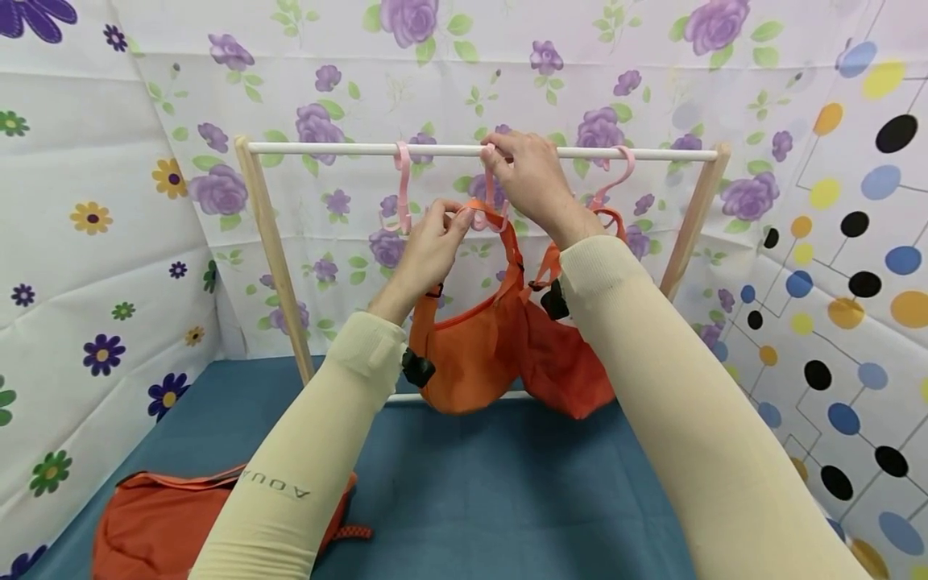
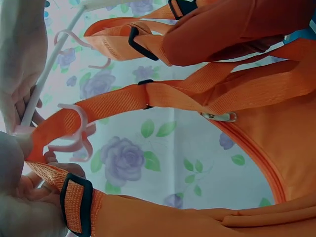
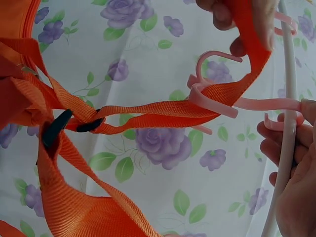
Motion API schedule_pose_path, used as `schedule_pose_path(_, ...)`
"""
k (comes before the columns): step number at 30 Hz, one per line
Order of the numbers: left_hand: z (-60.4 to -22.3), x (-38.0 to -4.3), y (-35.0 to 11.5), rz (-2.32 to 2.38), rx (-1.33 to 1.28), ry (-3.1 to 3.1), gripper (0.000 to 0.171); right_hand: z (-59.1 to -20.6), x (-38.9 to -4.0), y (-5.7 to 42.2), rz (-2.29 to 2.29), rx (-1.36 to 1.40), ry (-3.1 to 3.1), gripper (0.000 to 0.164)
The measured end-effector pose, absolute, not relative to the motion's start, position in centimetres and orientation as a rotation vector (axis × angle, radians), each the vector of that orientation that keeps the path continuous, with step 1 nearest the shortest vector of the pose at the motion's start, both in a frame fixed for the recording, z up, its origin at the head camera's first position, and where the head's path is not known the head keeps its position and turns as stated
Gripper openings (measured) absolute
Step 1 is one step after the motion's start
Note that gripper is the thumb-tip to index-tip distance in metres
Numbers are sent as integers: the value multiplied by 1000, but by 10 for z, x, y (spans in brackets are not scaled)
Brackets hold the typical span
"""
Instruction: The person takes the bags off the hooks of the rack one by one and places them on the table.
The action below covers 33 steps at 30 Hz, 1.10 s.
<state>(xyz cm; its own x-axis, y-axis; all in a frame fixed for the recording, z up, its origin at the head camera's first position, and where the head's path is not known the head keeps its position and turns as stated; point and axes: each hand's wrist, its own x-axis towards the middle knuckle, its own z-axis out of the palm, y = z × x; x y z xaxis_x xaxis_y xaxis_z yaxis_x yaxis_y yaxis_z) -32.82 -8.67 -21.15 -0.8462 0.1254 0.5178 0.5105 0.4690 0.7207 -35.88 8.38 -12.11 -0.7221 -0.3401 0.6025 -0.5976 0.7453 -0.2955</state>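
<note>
My left hand [image 1: 431, 242] pinches the webbing strap [image 1: 512, 250] of an orange bag [image 1: 464, 366] between thumb and fingers. The strap passes over the lower prongs of the middle pink hook [image 3: 212, 101], and the bag hangs below with a black buckle [image 1: 418, 368] at its left side. My right hand [image 1: 532, 173] holds the top of that hook against the white rail [image 1: 326, 149], fingers curled behind the rail in the right wrist view. Just to the right, a red-orange bag [image 1: 569, 362] hangs from another pink hook [image 1: 616, 181], partly covered by my right sleeve.
A third pink hook [image 1: 403, 185] hangs on the rail to the left. Wooden posts [image 1: 271, 250] carry the rail, with a lower white bar [image 1: 402, 398] near the table. A red-orange bag [image 1: 163, 519] lies on the blue cloth [image 1: 500, 491] at front left. Patterned sheets enclose the back and sides.
</note>
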Motion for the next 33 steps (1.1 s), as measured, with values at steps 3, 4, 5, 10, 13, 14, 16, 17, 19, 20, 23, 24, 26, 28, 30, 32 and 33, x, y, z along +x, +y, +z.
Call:
schedule_pose_path(3, -209, -327, -84, -1361, -535, -2310, 40, -121, -359, 83, 654, 702, -2419, 39)
schedule_pose_path(4, -208, -327, -83, -1368, -533, -2301, 39, -121, -360, 83, 659, 702, -2420, 39)
schedule_pose_path(5, -208, -327, -83, -1367, -529, -2293, 39, -122, -360, 83, 662, 702, -2420, 40)
schedule_pose_path(10, -205, -326, -80, -1361, -531, -2285, 39, -122, -360, 82, 688, 690, -2412, 40)
schedule_pose_path(13, -204, -327, -78, -1362, -537, -2290, 39, -122, -360, 82, 709, 681, -2399, 41)
schedule_pose_path(14, -203, -327, -77, -1364, -538, -2290, 40, -122, -360, 82, 713, 680, -2395, 42)
schedule_pose_path(16, -202, -327, -75, -1366, -540, -2287, 41, -122, -360, 83, 722, 680, -2387, 42)
schedule_pose_path(17, -201, -328, -74, -1365, -538, -2284, 41, -121, -360, 83, 722, 679, -2386, 42)
schedule_pose_path(19, -199, -327, -71, -1371, -539, -2272, 42, -121, -361, 83, 727, 681, -2381, 42)
schedule_pose_path(20, -198, -327, -70, -1375, -541, -2266, 42, -121, -361, 83, 730, 684, -2377, 41)
schedule_pose_path(23, -196, -326, -67, -1398, -556, -2244, 42, -121, -361, 83, 744, 681, -2375, 40)
schedule_pose_path(24, -195, -325, -66, -1406, -563, -2239, 42, -121, -361, 83, 758, 681, -2373, 40)
schedule_pose_path(26, -195, -324, -65, -1410, -573, -2235, 41, -121, -361, 83, 777, 676, -2375, 40)
schedule_pose_path(28, -196, -324, -65, -1407, -573, -2233, 41, -121, -361, 83, 794, 672, -2378, 40)
schedule_pose_path(30, -196, -323, -65, -1401, -566, -2230, 41, -121, -361, 83, 798, 668, -2380, 41)
schedule_pose_path(32, -196, -322, -65, -1407, -562, -2222, 40, -121, -361, 83, 793, 663, -2384, 41)
schedule_pose_path(33, -196, -322, -65, -1414, -563, -2216, 40, -121, -361, 83, 791, 661, -2385, 41)
